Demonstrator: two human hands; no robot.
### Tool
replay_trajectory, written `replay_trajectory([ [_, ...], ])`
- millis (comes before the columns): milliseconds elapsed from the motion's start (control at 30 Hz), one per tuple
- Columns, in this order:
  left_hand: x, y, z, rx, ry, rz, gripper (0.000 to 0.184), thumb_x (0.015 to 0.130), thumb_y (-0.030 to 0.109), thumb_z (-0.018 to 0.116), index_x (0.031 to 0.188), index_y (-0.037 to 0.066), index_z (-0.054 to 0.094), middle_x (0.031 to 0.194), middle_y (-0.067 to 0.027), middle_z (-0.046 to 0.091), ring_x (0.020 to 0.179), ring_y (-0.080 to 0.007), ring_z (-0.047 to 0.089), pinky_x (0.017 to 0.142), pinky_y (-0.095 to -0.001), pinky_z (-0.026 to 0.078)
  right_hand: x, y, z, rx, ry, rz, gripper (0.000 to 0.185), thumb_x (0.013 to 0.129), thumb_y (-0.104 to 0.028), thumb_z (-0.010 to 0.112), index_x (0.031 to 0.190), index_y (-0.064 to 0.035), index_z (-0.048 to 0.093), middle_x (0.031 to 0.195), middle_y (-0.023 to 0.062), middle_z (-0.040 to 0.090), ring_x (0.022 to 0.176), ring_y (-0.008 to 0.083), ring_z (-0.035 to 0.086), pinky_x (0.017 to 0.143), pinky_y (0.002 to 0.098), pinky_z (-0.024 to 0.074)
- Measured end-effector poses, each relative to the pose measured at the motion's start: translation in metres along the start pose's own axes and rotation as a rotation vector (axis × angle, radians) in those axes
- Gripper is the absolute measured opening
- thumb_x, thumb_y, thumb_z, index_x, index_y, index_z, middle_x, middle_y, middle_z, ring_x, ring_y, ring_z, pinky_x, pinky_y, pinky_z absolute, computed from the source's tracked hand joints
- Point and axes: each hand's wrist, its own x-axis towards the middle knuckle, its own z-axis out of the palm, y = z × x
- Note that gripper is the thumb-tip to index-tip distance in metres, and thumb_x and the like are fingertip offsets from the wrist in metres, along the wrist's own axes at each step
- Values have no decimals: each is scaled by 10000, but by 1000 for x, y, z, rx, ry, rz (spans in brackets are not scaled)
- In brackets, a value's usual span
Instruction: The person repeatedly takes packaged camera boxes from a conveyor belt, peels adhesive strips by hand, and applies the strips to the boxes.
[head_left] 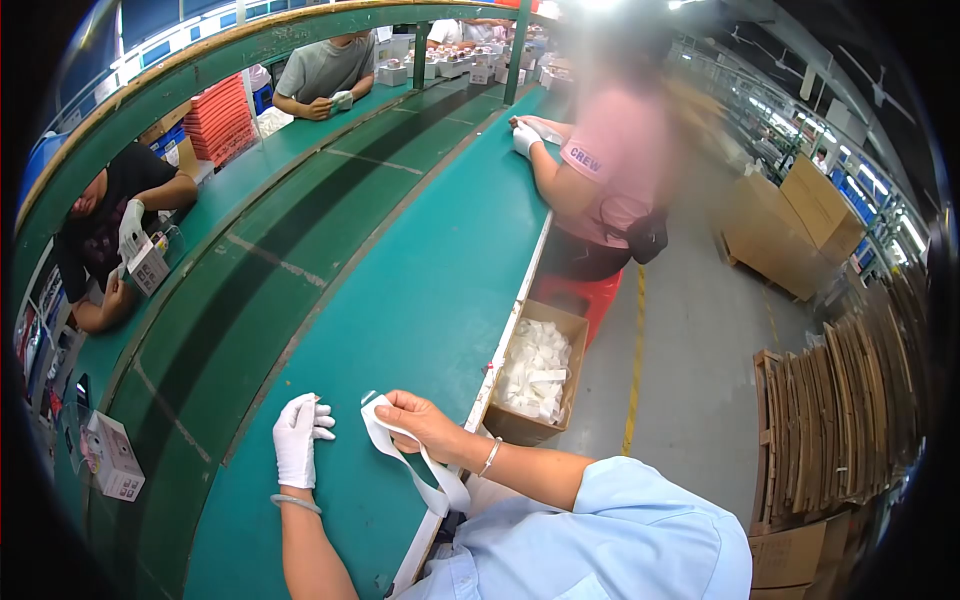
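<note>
My right hand (425, 425), bare and closed, pinches a white fabric strap (388, 440). The strap hangs in a long loop that drops towards the table's front edge. A small greyish piece, too small to name, shows at its upper end. My left hand (296, 440) wears a white glove and rests over the green tabletop (410, 300) to the left of the strap, apart from it. Its fingers are slightly bent and spread, with nothing visible in them.
An open carton (547, 425) of white pieces stands beside the table edge. A conveyor belt (270, 260) runs along the left, with a printed box (112, 457) beyond it. A person in pink (620, 150) stands ahead; others work across the belt. Flattened cardboard (840, 410) is stacked right.
</note>
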Motion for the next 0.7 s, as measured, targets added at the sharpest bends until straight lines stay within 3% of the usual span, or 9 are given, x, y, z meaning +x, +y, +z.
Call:
replay_trajectory([
  [700, 39, 0, 55, 5, 6, 15, 232, 907, 165, 517, 1031, -26, 564, 835, -111, 612, 647, -132, 596, 498, -226, 507, 18, -45, -52, 18, -14, 14, 187, 902, -246, 562, 961, -73, 521, 643, -44, 462, 441, 7, 342, 374, 183, 253],
])
